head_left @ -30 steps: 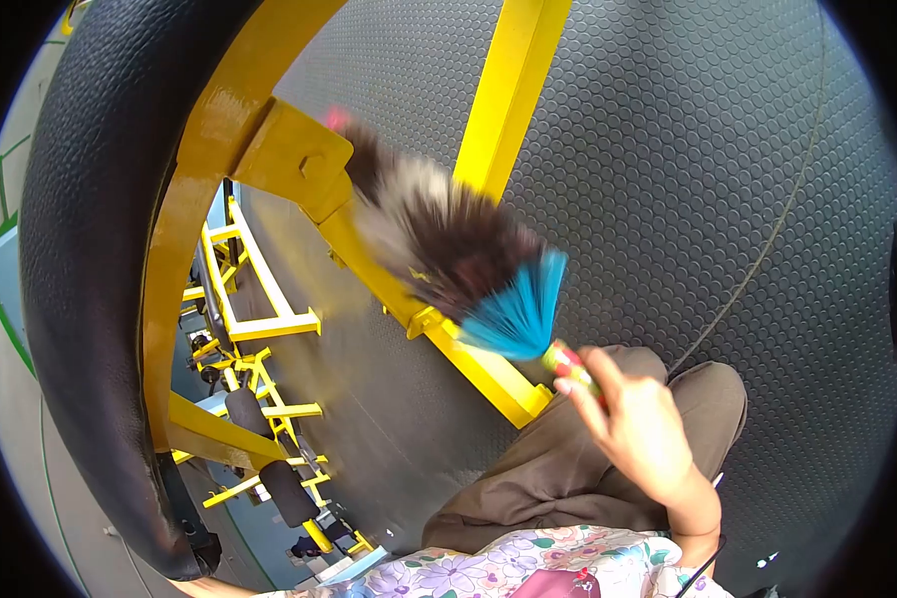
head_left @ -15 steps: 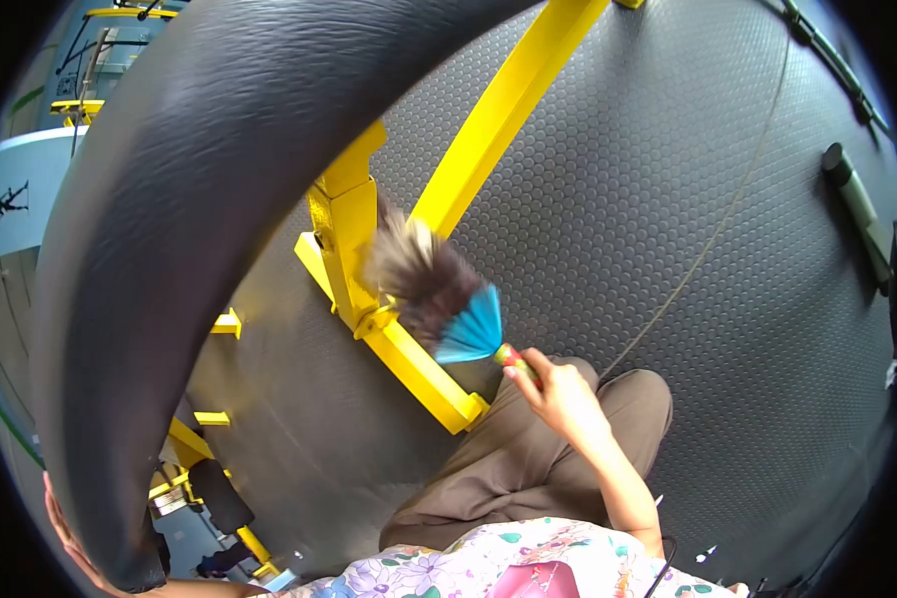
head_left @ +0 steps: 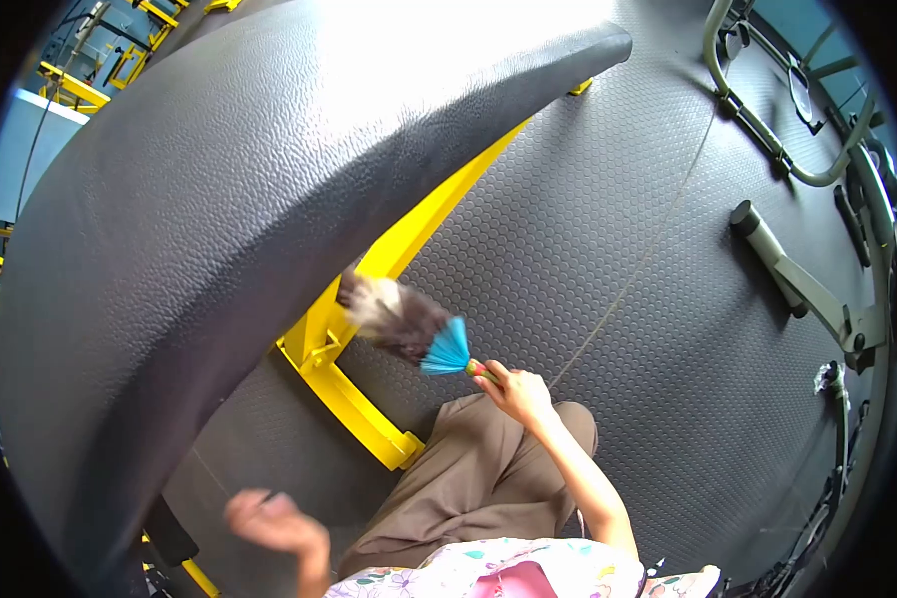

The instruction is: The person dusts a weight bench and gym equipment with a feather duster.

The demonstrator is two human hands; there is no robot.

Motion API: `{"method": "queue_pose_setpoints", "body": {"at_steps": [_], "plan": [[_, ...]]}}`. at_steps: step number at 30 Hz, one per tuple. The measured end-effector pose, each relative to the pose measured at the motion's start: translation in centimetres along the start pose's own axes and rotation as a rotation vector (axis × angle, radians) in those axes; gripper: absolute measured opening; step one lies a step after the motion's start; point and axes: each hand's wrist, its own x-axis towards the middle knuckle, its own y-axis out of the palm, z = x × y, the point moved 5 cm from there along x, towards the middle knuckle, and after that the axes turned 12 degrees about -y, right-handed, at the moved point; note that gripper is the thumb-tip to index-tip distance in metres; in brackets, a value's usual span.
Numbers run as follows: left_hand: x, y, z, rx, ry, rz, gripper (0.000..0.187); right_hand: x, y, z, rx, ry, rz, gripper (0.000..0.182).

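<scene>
A feather duster (head_left: 399, 324) with brown and white feathers and a blue collar is in my right hand (head_left: 516, 394), whose fingers wrap round its handle. The feathers, blurred, reach the yellow frame post (head_left: 321, 324) under a large black padded bench (head_left: 239, 169). My left hand (head_left: 274, 520) is raised below the bench's lower edge, blurred, and its finger posture is hard to make out. My crossed legs in brown trousers (head_left: 478, 458) are on the floor beside the frame's yellow foot (head_left: 359, 414).
Dark textured mat (head_left: 628, 299) covers the floor. On the right are grey gym machine parts, including a tube with a black end cap (head_left: 767, 249) and a curved bar (head_left: 767, 135). More yellow frames (head_left: 75, 90) appear at the upper left.
My left hand has come off the pad's lower left edge and moved right. The duster has shifted slightly left in view. The view has turned, showing more of the pad's top and the right-side machine.
</scene>
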Motion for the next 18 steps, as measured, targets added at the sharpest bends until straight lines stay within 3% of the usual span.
{"method": "queue_pose_setpoints", "body": {"at_steps": [2,3,4,5,6,8,13,16,18], "plan": [[-3.1,8.9,-0.3,-0.287,-0.026,0.276,0.037,0.9,0.4,-0.1,-0.126,-0.121,0.004,0.034],[-3.8,13.5,0.9,-0.349,-0.015,0.273,0.038,1.3,0.6,-0.6,-0.180,-0.129,-0.005,0.033],[-3.4,18.0,0.4,-0.194,0.097,0.373,0.032,1.8,0.7,-1.8,-0.186,-0.123,-0.006,0.033],[-3.8,23.7,1.7,-0.376,0.117,0.539,0.028,2.3,0.4,-3.5,-0.248,-0.105,-0.040,0.033],[-4.1,27.9,1.7,-0.315,-0.002,0.687,0.039,2.8,-0.1,-5.0,-0.308,-0.092,-0.072,0.033],[-5.4,34.5,4.4,-0.074,0.043,0.694,0.065,3.8,-2.7,-8.1,-0.358,-0.074,-0.213,0.031],[-4.8,40.0,5.4,0.282,0.153,0.728,0.072,5.1,-7.9,-13.9,-0.288,0.042,-0.516,0.030],[-4.3,41.6,5.1,0.339,0.197,0.729,0.069,5.2,-7.8,-10.9,-0.193,0.035,-0.369,0.031],[-3.9,42.2,5.3,0.376,0.174,0.691,0.061,4.5,-6.2,-9.6,-0.289,-0.105,-0.305,0.030]]}}
